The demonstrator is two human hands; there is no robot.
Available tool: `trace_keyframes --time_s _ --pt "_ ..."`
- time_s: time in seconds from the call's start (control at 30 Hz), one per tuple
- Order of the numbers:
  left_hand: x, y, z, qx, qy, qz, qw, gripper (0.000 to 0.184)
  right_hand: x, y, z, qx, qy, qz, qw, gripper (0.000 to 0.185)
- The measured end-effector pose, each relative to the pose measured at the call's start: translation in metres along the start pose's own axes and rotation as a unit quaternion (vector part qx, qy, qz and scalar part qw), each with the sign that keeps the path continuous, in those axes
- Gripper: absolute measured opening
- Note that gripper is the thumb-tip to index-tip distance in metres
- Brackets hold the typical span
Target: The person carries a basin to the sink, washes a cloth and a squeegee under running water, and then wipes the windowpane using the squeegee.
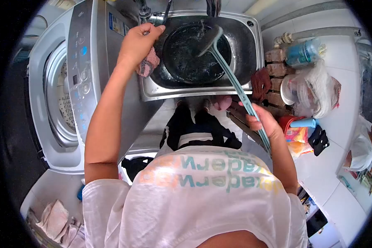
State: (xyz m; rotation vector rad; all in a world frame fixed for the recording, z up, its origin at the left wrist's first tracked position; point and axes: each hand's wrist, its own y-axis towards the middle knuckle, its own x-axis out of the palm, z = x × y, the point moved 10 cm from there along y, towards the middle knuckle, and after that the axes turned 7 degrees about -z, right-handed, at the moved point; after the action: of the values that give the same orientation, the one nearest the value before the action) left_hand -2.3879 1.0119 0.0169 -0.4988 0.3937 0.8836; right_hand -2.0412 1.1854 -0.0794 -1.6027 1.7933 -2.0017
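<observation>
My left hand [140, 44] is over the left rim of the metal sink [165, 91], near the tap [144, 11]. Its fingers are closed on a pink and grey cloth [150, 64], which hangs down beside the wrist. My right hand [265, 122], right of the sink's front edge, is wrapped round the pale green handle of a long-handled brush [231, 76]. The brush slants up and left, its head over a dark round basin [182, 72] in the sink. The basin looks wet inside; the brush's bristle side is hidden.
A washing machine [80, 53] with a raised lid stands left of the sink. At right are bricks [275, 69], a dark red cloth [260, 84], a plastic bottle [301, 53], bagged tubs [312, 89] and an orange-yellow packet [297, 138]. Cloths [53, 221] lie at lower left.
</observation>
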Motion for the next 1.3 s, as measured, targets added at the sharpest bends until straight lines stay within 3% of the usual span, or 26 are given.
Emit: trace_keyframes --time_s 0.23,0.33,0.43,0.47,0.5,0.57,0.67,0.77,0.87,0.97,1.0,1.07,1.17,1.2,1.3 --pt "0.009 0.001 0.003 0.005 0.02 -0.021 1.0 0.034 0.002 -0.015 0.008 -0.018 0.105 -0.074 0.992 0.038" --pt "0.011 -0.001 0.006 0.009 0.017 -0.017 1.0 0.031 -0.006 -0.012 0.004 -0.022 0.046 -0.017 0.999 0.036" --pt "0.014 -0.001 0.007 0.021 0.04 -0.029 0.999 0.03 -0.013 -0.008 -0.017 -0.056 -0.172 0.152 0.972 0.033" --pt "0.018 0.002 -0.001 0.009 0.056 -0.041 0.998 0.03 -0.032 -0.001 -0.024 -0.073 -0.255 0.207 0.942 0.032" --pt "0.022 0.006 -0.012 -0.002 0.071 -0.053 0.996 0.031 -0.037 0.004 -0.041 -0.135 -0.407 0.25 0.868 0.032" --pt "0.027 0.006 -0.021 -0.032 0.1 -0.079 0.991 0.032 -0.01 0.009 -0.065 -0.245 -0.664 0.311 0.635 0.032" --pt "0.035 -0.001 -0.025 -0.079 0.13 -0.109 0.982 0.03 -0.008 0.027 -0.065 -0.159 -0.703 0.34 0.605 0.032" --pt "0.051 0.0 -0.057 -0.097 0.133 -0.104 0.981 0.026 -0.007 0.031 -0.066 -0.111 -0.768 0.37 0.511 0.028" --pt "0.075 0.004 -0.114 -0.158 0.058 -0.123 0.978 0.021 0.018 0.025 -0.092 -0.276 -0.77 0.348 0.457 0.029" --pt "0.09 -0.003 -0.171 -0.298 -0.165 -0.098 0.935 0.03 0.031 0.038 -0.123 -0.346 -0.74 0.321 0.48 0.031" --pt "0.094 -0.004 -0.189 -0.337 -0.182 -0.088 0.92 0.027 0.027 0.046 -0.134 -0.356 -0.724 0.327 0.493 0.032" --pt "0.104 -0.002 -0.208 -0.346 -0.2 -0.084 0.913 0.026 0.019 0.067 -0.153 -0.374 -0.69 0.34 0.518 0.033" --pt "0.115 0.003 -0.222 -0.349 -0.21 -0.078 0.91 0.033 -0.004 0.099 -0.179 -0.384 -0.666 0.401 0.498 0.036" --pt "0.117 0.004 -0.226 -0.351 -0.205 -0.064 0.911 0.036 -0.018 0.116 -0.186 -0.336 -0.666 0.412 0.523 0.043" --pt "0.129 0.014 -0.243 -0.348 -0.217 -0.066 0.91 0.048 -0.082 0.167 -0.184 -0.152 -0.521 0.391 0.744 0.049"
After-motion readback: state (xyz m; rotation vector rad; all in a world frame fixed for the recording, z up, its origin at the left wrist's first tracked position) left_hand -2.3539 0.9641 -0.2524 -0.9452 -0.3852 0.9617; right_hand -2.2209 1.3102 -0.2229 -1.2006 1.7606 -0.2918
